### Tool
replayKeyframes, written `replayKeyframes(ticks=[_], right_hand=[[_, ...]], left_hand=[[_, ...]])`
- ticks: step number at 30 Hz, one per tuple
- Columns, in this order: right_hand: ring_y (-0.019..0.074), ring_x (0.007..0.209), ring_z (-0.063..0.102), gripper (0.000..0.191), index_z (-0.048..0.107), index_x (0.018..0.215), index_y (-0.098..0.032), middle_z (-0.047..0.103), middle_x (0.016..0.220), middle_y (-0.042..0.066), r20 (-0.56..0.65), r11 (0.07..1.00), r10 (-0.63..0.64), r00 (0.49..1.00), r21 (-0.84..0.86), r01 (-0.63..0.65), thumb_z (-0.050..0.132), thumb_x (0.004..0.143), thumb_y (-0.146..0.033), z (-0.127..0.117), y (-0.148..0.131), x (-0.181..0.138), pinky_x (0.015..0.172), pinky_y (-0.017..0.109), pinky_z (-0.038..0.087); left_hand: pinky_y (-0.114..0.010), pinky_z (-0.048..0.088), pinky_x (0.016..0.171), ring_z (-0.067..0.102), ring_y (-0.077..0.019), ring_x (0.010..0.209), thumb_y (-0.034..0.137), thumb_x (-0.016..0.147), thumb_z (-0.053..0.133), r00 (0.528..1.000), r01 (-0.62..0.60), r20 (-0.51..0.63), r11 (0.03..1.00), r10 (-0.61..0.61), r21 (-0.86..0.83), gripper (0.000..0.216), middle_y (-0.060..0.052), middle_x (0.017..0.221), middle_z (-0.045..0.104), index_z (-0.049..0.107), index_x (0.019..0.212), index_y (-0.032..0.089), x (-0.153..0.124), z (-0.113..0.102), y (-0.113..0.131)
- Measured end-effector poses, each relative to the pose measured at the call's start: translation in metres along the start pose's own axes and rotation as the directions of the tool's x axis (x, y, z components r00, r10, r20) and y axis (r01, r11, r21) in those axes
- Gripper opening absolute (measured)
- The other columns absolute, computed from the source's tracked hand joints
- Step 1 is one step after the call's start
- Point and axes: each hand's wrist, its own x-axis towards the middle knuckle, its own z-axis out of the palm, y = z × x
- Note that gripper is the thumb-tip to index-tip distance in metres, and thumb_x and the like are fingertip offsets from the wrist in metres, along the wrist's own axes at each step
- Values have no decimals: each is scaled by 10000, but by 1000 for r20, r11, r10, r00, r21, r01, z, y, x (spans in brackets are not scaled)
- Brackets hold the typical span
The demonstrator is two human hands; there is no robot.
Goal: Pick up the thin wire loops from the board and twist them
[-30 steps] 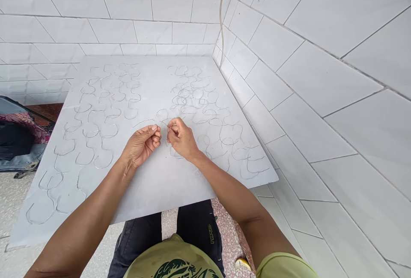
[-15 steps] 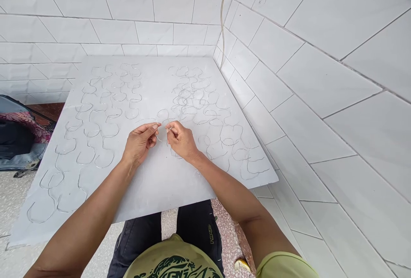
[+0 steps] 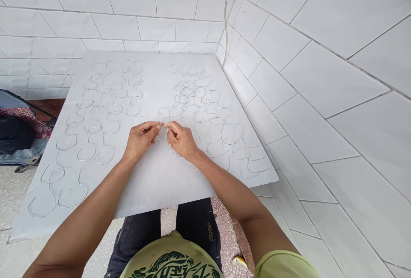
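Observation:
My left hand is closed in a pinch on a thin, curved piece of wire, whose end shows below the fingertips. Close beside it, my right hand pinches the wire too, with only a small gap between the two sets of fingertips. Both hands are raised just over the middle of a pale grey board. A wire loop shows just beyond my fingers; I cannot tell whether it belongs to the held piece.
Bent S-shaped wires lie in rows on the board's left side. Tangled curved wires cover its right side. Tiled walls border the back and right, with a hose in the corner. A bag stands at far left.
My fingertips have drawn slightly closer together, both still pinching the wire. The whole view has shifted a little; the wires on the board lie as before.

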Motion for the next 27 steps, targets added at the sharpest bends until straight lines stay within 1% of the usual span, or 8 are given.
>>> replayKeyframes(ticks=[4,7,13,17,20,22,25,27], right_hand=[[93,473,412,161,581,980,-251,456,597,-63,-9,1000,-4,1000,-9,4,429,990,-302,-1,0,0,452,203,324],[94,489,429,158,583,976,-249,450,598,-61,-5,1000,-11,1000,-28,11,431,986,-292,-1,1,-1,469,203,325],[90,492,411,154,584,965,-252,430,609,-62,12,999,-17,1000,-41,18,433,974,-280,0,3,-2,466,204,287],[82,474,383,161,594,955,-251,424,605,-66,19,998,-13,1000,-59,14,435,972,-275,0,5,-2,453,203,270],[86,472,389,160,606,981,-253,420,590,-70,23,999,10,1000,-51,-9,453,979,-303,0,4,-2,448,201,284],[87,470,400,171,615,972,-246,441,585,-69,13,999,26,1000,-37,-25,479,987,-350,0,1,-2,448,206,305],[92,492,460,278,631,912,-224,521,607,-47,-1,998,59,998,30,-59,508,997,-458,-4,-5,0,477,221,373],[98,506,501,369,647,899,-211,573,639,-23,-9,989,93,996,121,-91,478,1009,-520,-9,-9,2,492,232,410]], left_hand=[[-234,381,499,481,-101,536,365,850,751,992,-95,-67,984,106,149,263,1,688,615,798,1055,207,-4,4,-4],[-233,382,519,477,-103,528,333,887,703,983,-148,-73,963,168,227,234,13,656,598,791,1072,222,-6,6,-7],[-238,379,523,468,-105,496,250,870,681,977,-182,-71,955,203,235,154,22,617,602,800,964,224,-7,5,-7],[-234,378,515,467,-100,484,237,874,676,974,-195,-56,941,219,275,145,24,614,614,799,950,232,-8,5,-8],[-233,362,475,479,-101,469,270,881,694,979,-185,-44,961,198,204,121,16,624,628,794,933,226,-8,5,-8],[-236,356,444,490,-102,453,312,892,697,987,-154,-32,975,161,159,137,6,638,640,788,929,216,-7,5,-8],[-245,396,435,514,-105,450,365,890,710,997,-76,-14,992,78,103,190,-12,660,651,777,925,190,-5,4,-4],[-249,421,441,534,-109,477,378,868,742,1000,-9,27,1000,9,2,215,-23,680,650,767,918,171,-2,2,0]])
